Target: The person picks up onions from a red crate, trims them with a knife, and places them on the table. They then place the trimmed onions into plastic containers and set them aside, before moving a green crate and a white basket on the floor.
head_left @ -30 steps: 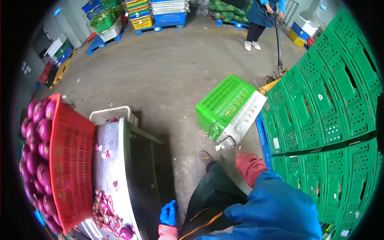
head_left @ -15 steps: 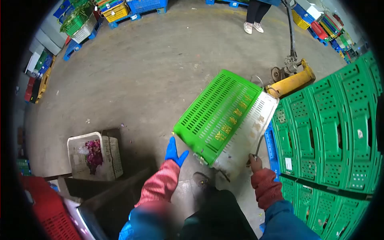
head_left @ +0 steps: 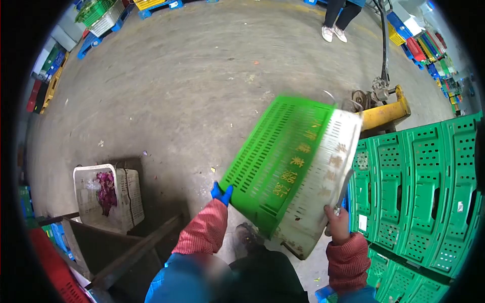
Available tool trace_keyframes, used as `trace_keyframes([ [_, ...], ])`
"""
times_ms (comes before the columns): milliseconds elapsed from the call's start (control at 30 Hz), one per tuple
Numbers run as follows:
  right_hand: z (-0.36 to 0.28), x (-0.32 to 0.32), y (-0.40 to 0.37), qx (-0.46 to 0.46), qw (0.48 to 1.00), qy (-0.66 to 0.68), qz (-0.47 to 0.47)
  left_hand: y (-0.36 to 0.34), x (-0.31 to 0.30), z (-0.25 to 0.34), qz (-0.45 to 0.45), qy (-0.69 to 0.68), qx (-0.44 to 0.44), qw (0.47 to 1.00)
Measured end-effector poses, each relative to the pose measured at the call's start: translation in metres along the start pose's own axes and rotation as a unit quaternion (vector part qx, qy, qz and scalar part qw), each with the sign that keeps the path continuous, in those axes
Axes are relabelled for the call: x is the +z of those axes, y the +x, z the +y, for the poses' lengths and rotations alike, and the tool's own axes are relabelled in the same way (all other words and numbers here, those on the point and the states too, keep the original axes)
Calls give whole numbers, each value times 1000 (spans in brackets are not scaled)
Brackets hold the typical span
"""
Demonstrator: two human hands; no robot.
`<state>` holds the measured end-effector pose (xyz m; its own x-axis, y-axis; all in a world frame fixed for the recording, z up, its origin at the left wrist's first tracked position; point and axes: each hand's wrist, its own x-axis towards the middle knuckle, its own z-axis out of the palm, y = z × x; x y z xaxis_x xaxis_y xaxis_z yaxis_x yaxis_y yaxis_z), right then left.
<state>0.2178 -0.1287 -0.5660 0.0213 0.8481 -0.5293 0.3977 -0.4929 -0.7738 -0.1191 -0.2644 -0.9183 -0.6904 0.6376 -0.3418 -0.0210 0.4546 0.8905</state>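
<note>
A green plastic crate (head_left: 283, 161) with a white end panel and yellow lettering is lifted and tilted in front of me. My left hand (head_left: 221, 194), in a blue glove with a red striped sleeve, presses against the crate's lower left edge. My right hand (head_left: 337, 222), bare with a red cuff, grips the metal handle at the crate's white end.
Stacked green crates (head_left: 419, 197) fill the right side. A yellow pallet jack (head_left: 384, 108) stands behind the lifted crate. A white basket (head_left: 108, 194) with purple onion peel sits on the floor at left, beside a dark table frame (head_left: 126, 247). Another person's legs (head_left: 336, 20) are at the top.
The crate has come up and closer, tilting more upright. My left hand has reached its lower edge and now touches it; my right hand keeps hold of the handle.
</note>
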Motion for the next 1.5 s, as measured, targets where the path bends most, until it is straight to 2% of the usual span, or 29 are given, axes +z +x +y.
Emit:
trace_keyframes([
  [33, -20, 2, -6, 11, 998, -56, -19, -35, -12, 27, -73, -102, -102, 987],
  [67, -37, 7, -15, 22, 993, -110, -37, -55, -20, 27, -112, 157, -233, 953],
  [100, -48, 14, -22, 27, 985, -162, -54, -64, -25, 26, -245, 223, -268, 905],
  [133, -54, 22, -34, -2, 981, -169, -98, -81, -14, 27, -295, 365, -254, 846],
  [167, -54, 30, -50, -11, 979, -157, -132, -114, -19, 59, -309, 392, -243, 832],
  [200, -51, 34, -66, -19, 975, -146, -167, -142, -16, 61, -271, 398, -204, 853],
  [300, -29, 32, -97, -65, 977, -120, -164, -209, -44, 75, -259, 297, -215, 894],
  [400, -16, 18, -137, 24, 984, -44, -170, -279, -90, 84, -231, 221, -203, 926],
  [500, 46, -10, -181, -107, 958, -212, -158, -359, -161, 80, -179, 165, -176, 954],
  [533, 65, -19, -198, -129, 957, -194, -174, -387, -185, 109, -171, 129, -189, 958],
  [600, 104, -33, -239, -170, 951, -154, -209, -451, -235, 160, -173, 105, -142, 969],
  [700, 149, -49, -304, -248, 923, -193, -223, -564, -298, 190, -143, 36, -111, 983],
  [767, 126, -58, -373, -91, 940, -139, -297, -637, -336, 208, -133, 20, -111, 985],
  [800, 111, -51, -400, -16, 932, -117, -342, -669, -354, 210, -114, 12, -108, 988],
  [867, 129, -38, -422, 68, 915, -82, -388, -737, -381, 195, -66, -42, -82, 994],
  [933, 129, -24, -452, -38, 885, -126, -447, -785, -403, 203, -21, -72, -91, 993],
  [1000, 102, -1, -486, -25, 867, -123, -482, -819, -427, 232, 21, -64, -94, 993],
  [1033, 89, 6, -507, -52, 841, -118, -525, -838, -442, 258, 64, -40, -85, 994],
  [1067, 75, 15, -524, -76, 816, -111, -562, -848, -459, 275, 90, -8, -52, 995],
  [1133, 49, 32, -556, -121, 773, -148, -605, -859, -489, 282, 167, -45, 75, 982],
  [1200, 21, 50, -589, -150, 739, -177, -632, -870, -537, 318, 224, 40, 107, 968],
  [1233, 7, 59, -610, -156, 732, -189, -636, -876, -560, 343, 259, 17, 108, 960],
  [1267, -2, 65, -627, -162, 724, -200, -640, -879, -583, 363, 293, -5, 111, 950],
  [1333, -13, 80, -650, -162, 699, -206, -665, -875, -638, 377, 382, 140, 210, 889],
  [1500, -5, 137, -668, -208, 620, -234, -719, -844, -768, 407, 511, 263, 253, 778],
])
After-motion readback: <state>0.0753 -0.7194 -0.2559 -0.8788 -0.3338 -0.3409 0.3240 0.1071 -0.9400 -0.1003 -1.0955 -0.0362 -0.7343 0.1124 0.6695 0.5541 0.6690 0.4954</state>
